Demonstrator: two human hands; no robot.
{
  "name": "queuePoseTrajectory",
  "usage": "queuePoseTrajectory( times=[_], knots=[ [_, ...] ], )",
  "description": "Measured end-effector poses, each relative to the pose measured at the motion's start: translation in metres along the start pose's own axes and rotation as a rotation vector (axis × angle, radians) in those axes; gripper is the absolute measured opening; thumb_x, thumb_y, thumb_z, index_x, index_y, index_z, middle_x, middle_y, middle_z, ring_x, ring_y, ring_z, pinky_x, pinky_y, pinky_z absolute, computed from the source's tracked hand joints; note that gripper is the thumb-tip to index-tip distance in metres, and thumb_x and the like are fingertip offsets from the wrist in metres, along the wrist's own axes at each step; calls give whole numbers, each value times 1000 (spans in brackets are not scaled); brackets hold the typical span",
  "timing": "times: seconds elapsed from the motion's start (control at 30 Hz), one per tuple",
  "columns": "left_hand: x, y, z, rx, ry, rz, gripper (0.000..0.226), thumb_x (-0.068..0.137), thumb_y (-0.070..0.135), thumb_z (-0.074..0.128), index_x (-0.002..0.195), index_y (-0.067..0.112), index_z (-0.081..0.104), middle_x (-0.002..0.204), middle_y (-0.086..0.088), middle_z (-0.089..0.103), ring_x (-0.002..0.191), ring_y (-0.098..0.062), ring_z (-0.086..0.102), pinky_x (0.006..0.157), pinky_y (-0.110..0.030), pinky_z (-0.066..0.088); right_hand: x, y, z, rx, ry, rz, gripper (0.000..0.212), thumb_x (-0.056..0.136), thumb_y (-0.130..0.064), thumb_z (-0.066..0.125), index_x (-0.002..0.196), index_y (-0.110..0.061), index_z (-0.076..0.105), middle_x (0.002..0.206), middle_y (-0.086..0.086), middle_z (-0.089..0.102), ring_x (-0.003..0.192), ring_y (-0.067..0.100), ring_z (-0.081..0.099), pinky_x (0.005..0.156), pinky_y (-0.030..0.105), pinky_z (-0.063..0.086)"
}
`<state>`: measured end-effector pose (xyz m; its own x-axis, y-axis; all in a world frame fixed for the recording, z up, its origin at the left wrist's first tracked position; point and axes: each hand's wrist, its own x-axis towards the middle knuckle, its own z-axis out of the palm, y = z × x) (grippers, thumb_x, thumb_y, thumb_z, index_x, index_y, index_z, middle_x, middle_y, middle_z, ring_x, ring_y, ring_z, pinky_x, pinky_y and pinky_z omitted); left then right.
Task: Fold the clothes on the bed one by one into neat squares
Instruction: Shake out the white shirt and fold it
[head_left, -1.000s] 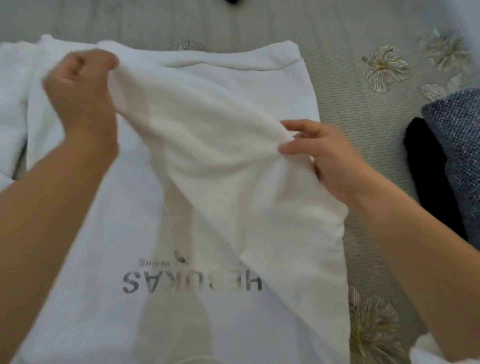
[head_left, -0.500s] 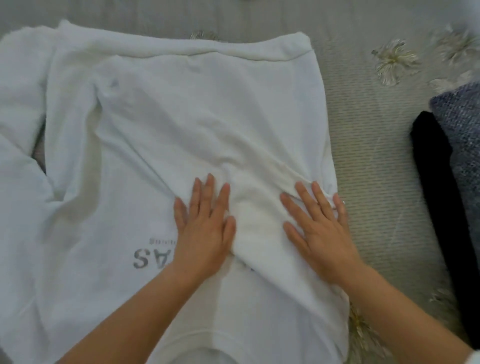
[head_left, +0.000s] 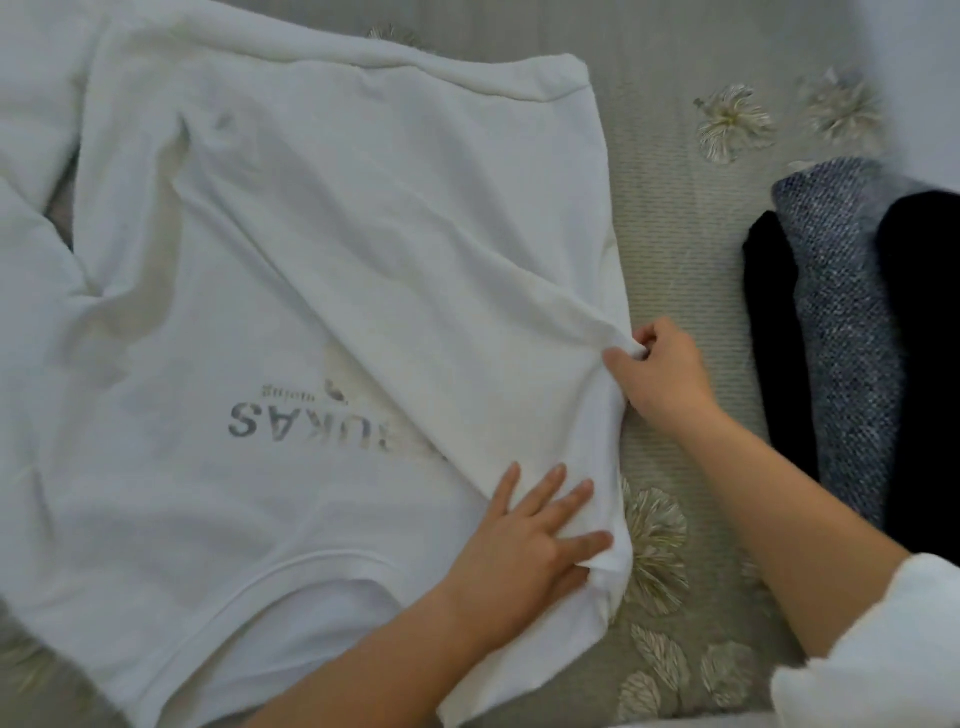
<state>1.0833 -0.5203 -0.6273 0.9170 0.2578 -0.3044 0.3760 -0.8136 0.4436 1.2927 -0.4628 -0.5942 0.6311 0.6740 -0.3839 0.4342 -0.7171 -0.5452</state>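
one white sweatshirt (head_left: 311, 260) lies on the bed (head_left: 675, 234). left hand (head_left: 530, 540) presses it with straight fingers (head_left: 543, 488); right hand (head_left: 662, 371) pinches its folded edge.

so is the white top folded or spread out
Mostly spread out. The white top lies flat on the bed with only one flap folded across it, covering part of the grey print.

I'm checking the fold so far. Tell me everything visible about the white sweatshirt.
The white sweatshirt lies spread print-side up on the bed, soft knit, neckline nearest the person, ribbed hem farthest. Grey upside-down lettering is partly covered by a flap folded diagonally across it. The left hand presses flat on that flap; the right hand pinches its outer edge.
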Motion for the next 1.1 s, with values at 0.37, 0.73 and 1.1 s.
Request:
queuePoseTrajectory(
  times=[0.37,0.73,1.1],
  knots=[
    [-47,-45,-6,-8,224,-154,56,83,37,39,137,26,48,151,-4,37,141,-23,31,112,-49,25,-58,-38,36,-315,70,-284,50,83,-17,63,129,-9,43,134,7,42,126,27,34,100,41,25],
    [-215,-259,-71,-124,565,-766,58,89,37,25,142,19,39,158,-3,19,147,-23,6,117,-42,1,-116,-181,200,-447,-207,-528,56,91,-26,53,141,-13,34,153,4,25,140,21,21,109,35,19],
    [-261,-348,-117,-870,1200,-1132,22,95,31,54,81,14,57,72,5,51,59,5,46,61,-18,38,-133,-229,272,-610,-221,-593,66,93,-55,34,151,-29,15,154,-3,24,138,20,22,107,40,22]
  ],
)
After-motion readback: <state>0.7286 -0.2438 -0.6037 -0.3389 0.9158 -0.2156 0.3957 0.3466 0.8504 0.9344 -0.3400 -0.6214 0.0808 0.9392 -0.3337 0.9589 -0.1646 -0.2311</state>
